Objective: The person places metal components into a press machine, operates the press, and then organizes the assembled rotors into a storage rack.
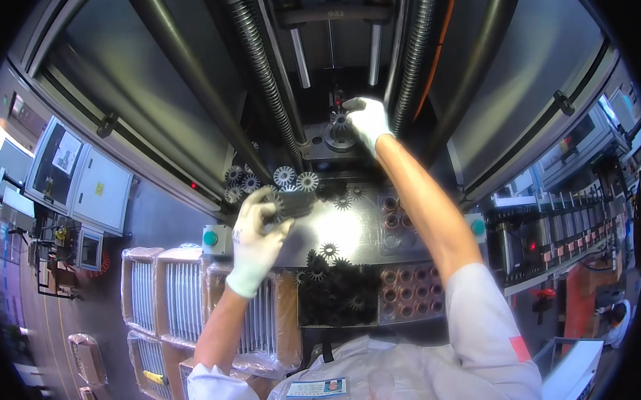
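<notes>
The white-gloved left hand (256,229) clasps a dark toothed metal cylinder (296,205) over a shiny steel bench (365,238) while the white-gloved right hand (369,123), grip unclear, seemingly positions a grey metal gear (340,122) at a round steel fixture (340,141), alignment probably mattering next.

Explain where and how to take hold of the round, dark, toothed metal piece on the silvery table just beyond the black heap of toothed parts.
Probably best pinch the round, dark, toothed metal piece by opposite sides of its rim, from above: its toothed face points up, and the black heap crowds its near side.
</notes>
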### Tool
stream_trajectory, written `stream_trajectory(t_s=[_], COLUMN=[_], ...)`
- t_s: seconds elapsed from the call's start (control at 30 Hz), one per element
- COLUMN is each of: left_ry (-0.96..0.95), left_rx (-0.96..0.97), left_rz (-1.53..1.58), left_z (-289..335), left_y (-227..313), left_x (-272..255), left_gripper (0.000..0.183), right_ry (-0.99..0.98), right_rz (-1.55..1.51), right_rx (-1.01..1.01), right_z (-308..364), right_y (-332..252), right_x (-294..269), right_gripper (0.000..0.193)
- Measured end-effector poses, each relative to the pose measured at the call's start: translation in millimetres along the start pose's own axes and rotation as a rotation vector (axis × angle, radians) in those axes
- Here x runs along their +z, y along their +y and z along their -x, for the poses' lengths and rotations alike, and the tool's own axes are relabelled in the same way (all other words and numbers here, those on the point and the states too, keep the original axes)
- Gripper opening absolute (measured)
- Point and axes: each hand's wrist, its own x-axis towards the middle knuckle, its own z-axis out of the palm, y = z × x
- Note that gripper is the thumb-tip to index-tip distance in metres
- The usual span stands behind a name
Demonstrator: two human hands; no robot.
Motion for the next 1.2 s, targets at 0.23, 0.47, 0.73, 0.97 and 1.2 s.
stream_trajectory(t_s=[0.23, 0.47, 0.73, 0.97, 1.2], left_ry=[0.031, -0.025, -0.455, -0.339, -0.460], left_rx=[0.129, 0.456, 0.508, 0.466, 0.169], left_rz=[0.117, -0.268, -0.456, -0.675, -0.591], left_z=[-80, -164, -227, -229, -240], left_y=[-10, 4, 15, 37, 25], left_x=[49, 89, 84, 105, 86], left_gripper=[0.030, 0.035, 0.030, 0.032, 0.036], right_ry=[0.085, -0.430, -0.512, -0.515, -0.576], right_rz=[0.401, 0.977, 0.838, 0.589, 0.070], right_rx=[-0.385, -0.467, -0.476, -0.266, 0.078], right_z=[93, 156, 183, 218, 251], right_y=[50, 112, 107, 91, 64], right_x=[1, -14, -21, -40, -62], right_gripper=[0.026, 0.029, 0.021, 0.044, 0.040])
